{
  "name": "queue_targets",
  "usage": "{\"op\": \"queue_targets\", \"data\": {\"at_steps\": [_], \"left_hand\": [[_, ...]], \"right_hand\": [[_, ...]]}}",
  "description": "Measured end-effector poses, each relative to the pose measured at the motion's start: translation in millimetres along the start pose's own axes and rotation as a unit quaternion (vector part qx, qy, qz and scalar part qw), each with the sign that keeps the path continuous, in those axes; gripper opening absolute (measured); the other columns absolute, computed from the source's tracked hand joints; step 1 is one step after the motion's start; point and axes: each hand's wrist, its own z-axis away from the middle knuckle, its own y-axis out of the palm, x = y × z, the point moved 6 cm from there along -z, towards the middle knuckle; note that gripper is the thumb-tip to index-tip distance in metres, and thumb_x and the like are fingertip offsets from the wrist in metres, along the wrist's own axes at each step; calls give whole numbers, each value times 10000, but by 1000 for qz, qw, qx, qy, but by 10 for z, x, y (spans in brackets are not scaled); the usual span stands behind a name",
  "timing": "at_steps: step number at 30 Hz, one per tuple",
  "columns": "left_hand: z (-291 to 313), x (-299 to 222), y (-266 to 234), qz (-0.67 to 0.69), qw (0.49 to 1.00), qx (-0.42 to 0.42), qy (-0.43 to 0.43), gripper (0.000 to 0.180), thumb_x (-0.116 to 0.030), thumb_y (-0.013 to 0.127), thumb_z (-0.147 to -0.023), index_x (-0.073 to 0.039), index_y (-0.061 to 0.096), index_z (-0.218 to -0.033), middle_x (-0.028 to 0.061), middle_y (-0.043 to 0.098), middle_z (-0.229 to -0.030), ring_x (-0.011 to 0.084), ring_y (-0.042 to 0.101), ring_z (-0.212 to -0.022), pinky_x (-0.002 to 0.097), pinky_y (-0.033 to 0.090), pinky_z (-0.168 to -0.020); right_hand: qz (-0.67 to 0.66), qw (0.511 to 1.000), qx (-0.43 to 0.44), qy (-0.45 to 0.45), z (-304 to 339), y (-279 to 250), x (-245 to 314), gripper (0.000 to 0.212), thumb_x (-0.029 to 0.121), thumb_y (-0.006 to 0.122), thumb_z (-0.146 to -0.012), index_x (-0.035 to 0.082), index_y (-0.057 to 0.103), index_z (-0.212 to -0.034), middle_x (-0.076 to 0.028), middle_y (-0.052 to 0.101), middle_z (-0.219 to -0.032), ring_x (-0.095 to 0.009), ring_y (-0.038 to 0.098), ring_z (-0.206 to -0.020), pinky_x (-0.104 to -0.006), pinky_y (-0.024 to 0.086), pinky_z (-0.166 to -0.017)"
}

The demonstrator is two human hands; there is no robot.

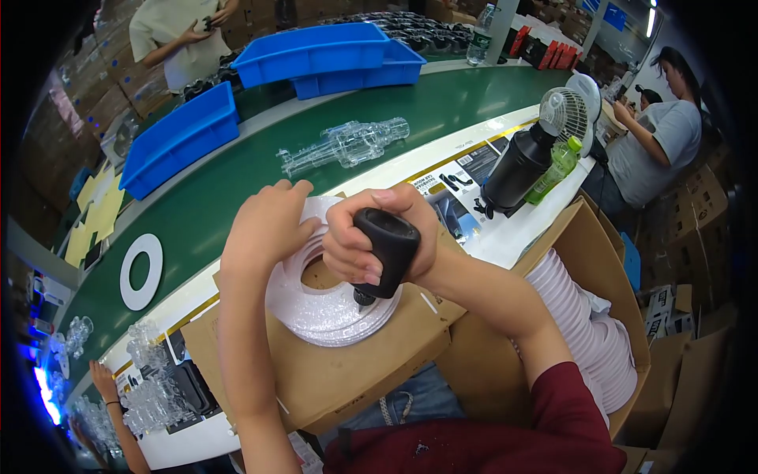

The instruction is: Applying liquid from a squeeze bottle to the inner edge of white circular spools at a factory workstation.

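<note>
Tool first: where does it sit against your fingers?

— Your right hand [414, 207] has it, near the middle of the frame. Its fingers [347, 246] are curled tightly around the body of the black tool [388, 243], so the grip lies inside your fist. The dark nose points down at the stack of white rings [328, 312], just right of the central hole; whether it presses on the surface, I can't tell.

And your left hand [264, 225]?

— That one is left of centre, fingers loosely spread and bent over the upper left edge of the stack. Your thumb lies at the rings' edge and seems to touch them, while the black tool stays apart from those fingers.

What carries the stack?

— A brown cardboard box [339, 379], right in front of you. Beyond it, on the green tabletop [209, 209], you have a clear plastic piece [347, 146] at upper centre and a single white ring [156, 272] at the left. More white rings [588, 336] fill an upright carton [612, 237] at the lower right.
</note>
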Motion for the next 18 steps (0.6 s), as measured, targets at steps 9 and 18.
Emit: {"op": "queue_targets", "data": {"at_steps": [9,18], "left_hand": [[2,-16,-3,21,1000,6,11,410,-261,736,-819,-49,625,-1152,176,670,-1039,352,645,-997,444,523,-849],[7,23,6,45,999,-2,21,355,-222,674,-818,-57,613,-1127,179,637,-986,369,618,-972,446,495,-831]], "right_hand": [[-32,998,46,-10,11,-42,170,598,575,308,-1000,62,477,-743,-59,519,-602,-166,490,-521,-294,381,-535],[-1,999,-49,-4,12,-79,161,596,565,290,-1000,66,450,-717,-43,480,-568,-158,468,-492,-281,380,-514]]}}
